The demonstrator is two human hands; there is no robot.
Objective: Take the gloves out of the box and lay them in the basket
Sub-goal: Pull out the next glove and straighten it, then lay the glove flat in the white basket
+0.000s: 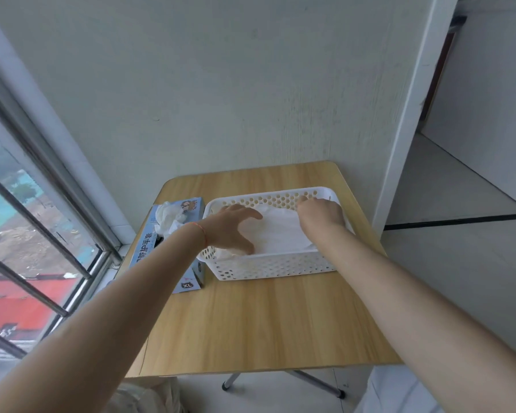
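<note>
Both hands are inside the white basket (268, 263) on the wooden table (251, 323): the left hand (236, 228) lies with fingers spread flat on the gloves (277, 231), and the right hand (322, 213) is at their far edge, but I cannot tell if it pinches them. The glove box (173, 245) stands just beside the basket on the left, with more gloves coming out of its opening.

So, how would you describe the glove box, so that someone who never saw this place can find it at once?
Start at the wooden table against the wall, and look at its left edge, next to the window. There a long pale-blue glove box lies just left of the white perforated basket. Unlike the basket, it is cardboard, has printed text and an XL mark, and white gloves stick out of its top.
</note>
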